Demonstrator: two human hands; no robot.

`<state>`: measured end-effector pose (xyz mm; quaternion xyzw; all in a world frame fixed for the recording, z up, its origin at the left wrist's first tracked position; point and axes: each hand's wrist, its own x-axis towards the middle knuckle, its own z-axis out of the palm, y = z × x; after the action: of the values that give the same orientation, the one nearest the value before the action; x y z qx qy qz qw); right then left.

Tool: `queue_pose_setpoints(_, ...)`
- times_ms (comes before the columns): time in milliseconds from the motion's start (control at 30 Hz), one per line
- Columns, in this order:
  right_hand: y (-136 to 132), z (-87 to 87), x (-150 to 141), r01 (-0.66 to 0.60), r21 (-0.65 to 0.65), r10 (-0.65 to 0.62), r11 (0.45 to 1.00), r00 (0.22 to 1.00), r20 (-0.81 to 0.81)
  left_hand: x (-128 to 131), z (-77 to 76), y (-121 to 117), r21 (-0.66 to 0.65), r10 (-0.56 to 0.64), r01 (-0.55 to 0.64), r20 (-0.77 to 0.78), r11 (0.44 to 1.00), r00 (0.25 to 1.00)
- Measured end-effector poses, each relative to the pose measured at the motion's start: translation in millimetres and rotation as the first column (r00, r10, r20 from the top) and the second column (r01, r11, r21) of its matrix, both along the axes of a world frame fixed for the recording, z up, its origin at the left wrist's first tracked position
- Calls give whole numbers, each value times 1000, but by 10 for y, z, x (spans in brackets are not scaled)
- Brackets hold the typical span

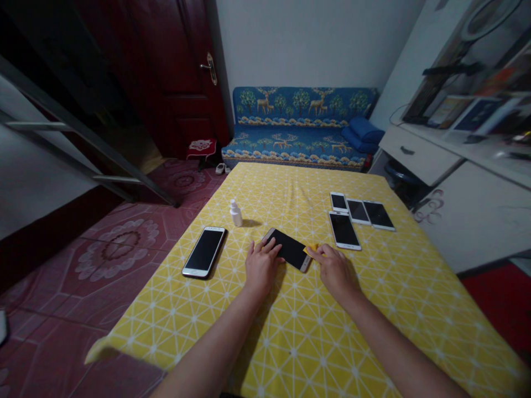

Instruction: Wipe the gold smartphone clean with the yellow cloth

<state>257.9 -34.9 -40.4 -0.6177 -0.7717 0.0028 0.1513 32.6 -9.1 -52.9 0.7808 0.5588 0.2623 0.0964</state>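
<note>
Left hand is resting open on the dark-screened phone, lying on the yellow tablecloth; right hand is pinching a yellow cloth at one end — any further stroke is likely needing steady bracing.

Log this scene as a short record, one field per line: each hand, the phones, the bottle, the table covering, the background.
left hand: fingers on the middle phone
right hand: holding a yellow cloth at that phone's edge
left phone: lying flat, dark screen up
right phones: four, grouped, dark screens up
bottle: white, upright
tablecloth: yellow, white lines
background: blue patterned sofa
</note>
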Motion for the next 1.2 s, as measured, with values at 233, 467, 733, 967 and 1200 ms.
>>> queue_pose_setpoints(233, -308, 21, -124, -104, 55, 103, 993, 994, 18, 14, 14, -17, 34, 42, -42, -15, 999, 999)
queue_pose_setpoints(467, -383, 52, -150, -177, 50, 174, 983, 983, 60, 3, 25, -13, 22, 32, -31, -17, 999, 999)
queue_pose_setpoints(733, 42, 14, -55, -34, 24, 33, 999, 998, 50, -72, -24, 15, 4, -40, 40, 32, 999, 999)
queue_pose_setpoints(967, 352, 15, -139, 192, -116, -194, 974, 981, 0, -63, -37, 0, -5, -19, 19, 61, 1000, 998)
queue_pose_setpoints(1200, 252, 101, -205, 263, -127, -268, 957, 963, -24, -45, -50, -21, -2, 23, -23, 40, 1000, 999)
